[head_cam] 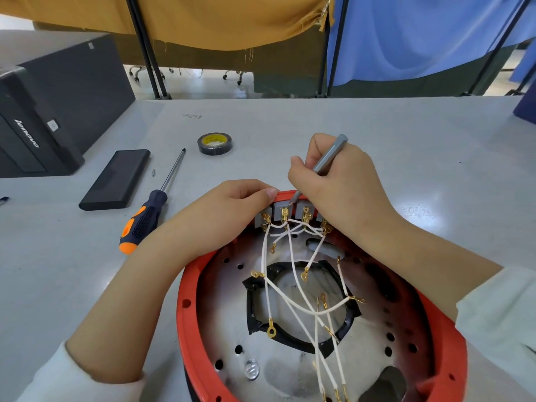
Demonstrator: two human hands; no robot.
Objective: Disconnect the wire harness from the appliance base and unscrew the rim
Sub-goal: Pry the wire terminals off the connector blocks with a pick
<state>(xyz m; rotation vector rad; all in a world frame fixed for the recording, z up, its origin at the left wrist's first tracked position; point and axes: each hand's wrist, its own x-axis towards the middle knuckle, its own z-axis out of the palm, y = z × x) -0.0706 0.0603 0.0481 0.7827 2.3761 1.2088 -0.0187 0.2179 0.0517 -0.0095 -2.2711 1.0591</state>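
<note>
The appliance base (290,361) lies upside down near the table's front edge, a metal plate inside a red rim (188,291). White wires (293,274) with gold ring terminals run across it to grey connector blocks (290,213) at the far side. My left hand (232,207) presses on the red rim beside the blocks. My right hand (339,181) grips grey tweezers (329,155), whose tip touches a gold terminal on the second block.
An orange and black screwdriver (150,210) lies left of the base, with a black flat case (116,179) beyond it and a small loose screw (153,172) between. A roll of black tape (215,143) sits further back. A black computer tower (49,111) stands at far left.
</note>
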